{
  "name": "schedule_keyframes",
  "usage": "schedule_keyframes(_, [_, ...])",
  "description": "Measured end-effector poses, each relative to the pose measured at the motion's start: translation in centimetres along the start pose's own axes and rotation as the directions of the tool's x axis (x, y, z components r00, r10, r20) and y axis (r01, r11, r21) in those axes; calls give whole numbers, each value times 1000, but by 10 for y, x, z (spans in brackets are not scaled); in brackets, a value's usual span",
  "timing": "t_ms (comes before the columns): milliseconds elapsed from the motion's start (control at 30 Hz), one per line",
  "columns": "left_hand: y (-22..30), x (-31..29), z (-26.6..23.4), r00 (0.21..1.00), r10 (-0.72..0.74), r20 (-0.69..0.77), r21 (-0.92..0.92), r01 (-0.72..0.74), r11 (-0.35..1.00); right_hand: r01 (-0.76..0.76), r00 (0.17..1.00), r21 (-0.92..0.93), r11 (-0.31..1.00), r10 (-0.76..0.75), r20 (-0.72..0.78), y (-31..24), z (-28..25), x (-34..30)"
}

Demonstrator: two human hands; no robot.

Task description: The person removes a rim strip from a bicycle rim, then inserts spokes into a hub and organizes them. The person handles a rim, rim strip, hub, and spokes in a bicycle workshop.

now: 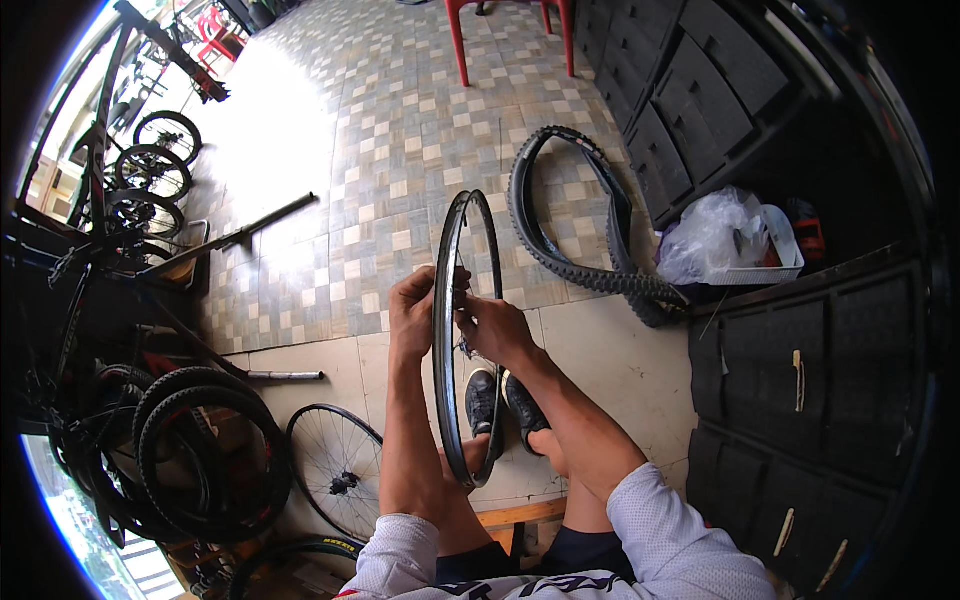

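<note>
A bare bicycle wheel rim (445, 390) stands upright between my knees, seen nearly edge-on. My left hand (411, 300) is closed at its left side, with fingertips reaching past the rim. On the other side, my right hand (496, 330) is inside the hoop, its fingers pinched together close to the rim and the left fingertips. Whatever lies in that pinch is too small to make out. Some small metal parts show just below the right hand, partly hidden by it. A knobby black tire (520, 205) lies on the floor ahead to the right.
Black drawers (800, 370) line the right side, with a plastic bag (712, 235) and a white basket (765, 268) on a ledge. At left are stacked tires (150, 450), a spoked wheel (335, 480) and a bicycle frame (100, 130). A red chair (462, 45) stands ahead.
</note>
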State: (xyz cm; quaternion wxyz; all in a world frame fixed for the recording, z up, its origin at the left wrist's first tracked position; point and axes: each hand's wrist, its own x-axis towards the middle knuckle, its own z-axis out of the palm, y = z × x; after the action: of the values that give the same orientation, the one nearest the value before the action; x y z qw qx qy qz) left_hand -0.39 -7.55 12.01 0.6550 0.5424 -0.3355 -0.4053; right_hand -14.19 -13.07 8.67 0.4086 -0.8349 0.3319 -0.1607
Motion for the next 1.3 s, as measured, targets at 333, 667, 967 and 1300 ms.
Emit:
schedule_keyframes(333, [-15, 12, 10, 985, 97, -140, -184, -123, 975, -14, 1000, 24, 1000, 15, -3, -4, 3, -3])
schedule_keyframes(667, [-12, 6, 6, 984, 132, -120, -188, -153, 970, 12, 1000, 32, 999, -11, -22, -3, 4, -2])
schedule_keyframes(967, [4, 2, 5, 994, -85, -64, -20, 84, 996, -9, 1000, 3, 1000, 9, -11, -3, 1, -3])
schedule_keyframes(1300, [1, 5, 18, 998, -54, -43, -18, 53, 998, -66, 995, -39, 997, 68, 66, -2, -5, -5])
